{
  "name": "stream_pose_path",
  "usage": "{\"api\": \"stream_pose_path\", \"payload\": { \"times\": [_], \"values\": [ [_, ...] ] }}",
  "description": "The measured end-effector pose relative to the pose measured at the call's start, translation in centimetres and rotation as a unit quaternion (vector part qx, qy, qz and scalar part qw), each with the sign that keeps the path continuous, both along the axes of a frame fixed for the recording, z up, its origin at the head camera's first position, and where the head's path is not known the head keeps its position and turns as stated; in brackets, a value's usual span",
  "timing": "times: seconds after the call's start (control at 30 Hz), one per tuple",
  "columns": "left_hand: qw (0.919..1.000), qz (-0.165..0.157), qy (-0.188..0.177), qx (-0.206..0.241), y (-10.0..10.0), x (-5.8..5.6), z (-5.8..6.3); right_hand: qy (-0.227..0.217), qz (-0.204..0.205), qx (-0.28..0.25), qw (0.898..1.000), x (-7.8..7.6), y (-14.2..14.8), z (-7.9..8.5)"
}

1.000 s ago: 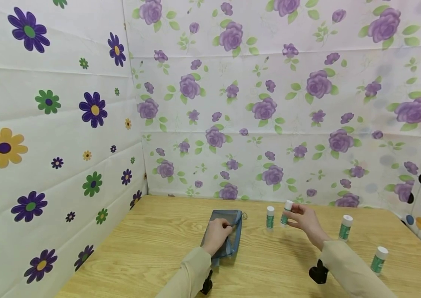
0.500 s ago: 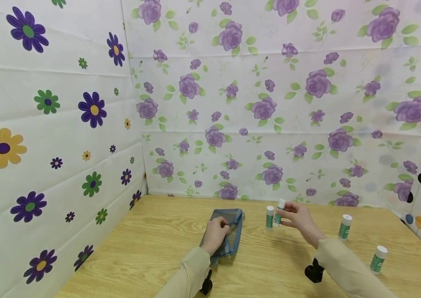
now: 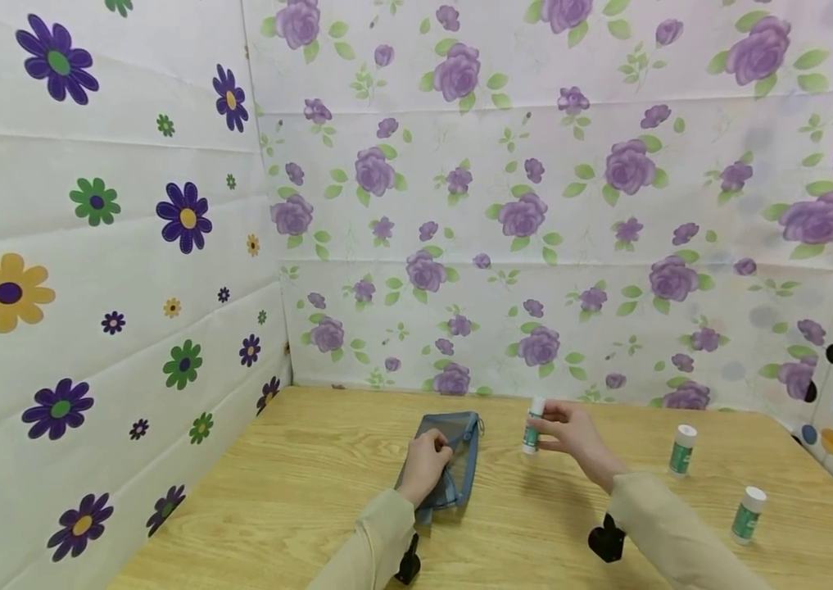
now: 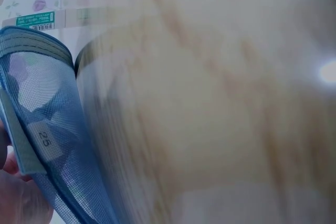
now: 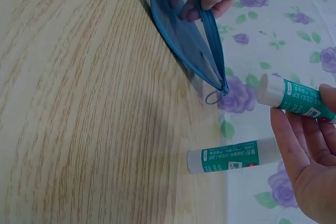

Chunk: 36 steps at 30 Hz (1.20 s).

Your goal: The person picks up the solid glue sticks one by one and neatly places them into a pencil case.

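Observation:
My left hand (image 3: 426, 467) grips the open edge of a blue mesh zip pouch (image 3: 464, 475) on the table. In the right wrist view some left fingers (image 5: 190, 10) show through the mesh, and the pouch's mouth gapes. Between thumb and fingers, my right hand (image 3: 578, 438) holds a glue stick (image 5: 299, 98) with a white cap and green label, right of the pouch. A second glue stick (image 5: 231, 157) stands on the table close by; in the head view the held one covers it. The left wrist view shows the mesh (image 4: 63, 108) and a "25" tag (image 4: 45, 140).
Two more glue sticks, one farther back (image 3: 682, 451) and one nearer (image 3: 748, 515), stand upright on the right of the wooden table (image 3: 283, 492). Flower-printed sheets (image 3: 416, 205) rise behind and to the left. A black wrist camera (image 3: 606, 541) hangs under the right sleeve.
My right hand has carried its glue stick leftward toward the pouch, until it overlaps the standing glue stick in the head view. The left hand and pouch have barely moved.

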State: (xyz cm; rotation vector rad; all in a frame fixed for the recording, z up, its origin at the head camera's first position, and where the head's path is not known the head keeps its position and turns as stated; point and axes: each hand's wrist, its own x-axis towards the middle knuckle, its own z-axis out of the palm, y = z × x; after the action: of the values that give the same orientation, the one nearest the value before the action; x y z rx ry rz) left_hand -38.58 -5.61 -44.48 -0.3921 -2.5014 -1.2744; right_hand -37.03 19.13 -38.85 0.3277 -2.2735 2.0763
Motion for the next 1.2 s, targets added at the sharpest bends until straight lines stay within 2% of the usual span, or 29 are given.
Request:
{"api": "stream_pose_path", "payload": {
  "times": [0.33,0.6,1.0,1.2],
  "values": [
    [1.0,-0.003,0.009,-0.002,-0.1,-0.3,0.0,-0.014,-0.002,-0.01,1.0,-0.3,-1.4,-0.2],
    [1.0,-0.008,-0.004,0.002,0.0,-0.4,-0.2,-0.037,0.001,-0.022,0.999,-0.4,-2.6,-0.2],
    [0.9998,-0.007,-0.012,0.013,0.1,-0.2,0.2,-0.047,0.041,-0.033,0.998,-0.7,-3.6,-0.9],
    [0.9998,-0.007,-0.018,0.011,0.2,-0.2,0.3,-0.059,0.035,-0.044,0.997,-0.7,-3.9,-1.0]
  ]
}}
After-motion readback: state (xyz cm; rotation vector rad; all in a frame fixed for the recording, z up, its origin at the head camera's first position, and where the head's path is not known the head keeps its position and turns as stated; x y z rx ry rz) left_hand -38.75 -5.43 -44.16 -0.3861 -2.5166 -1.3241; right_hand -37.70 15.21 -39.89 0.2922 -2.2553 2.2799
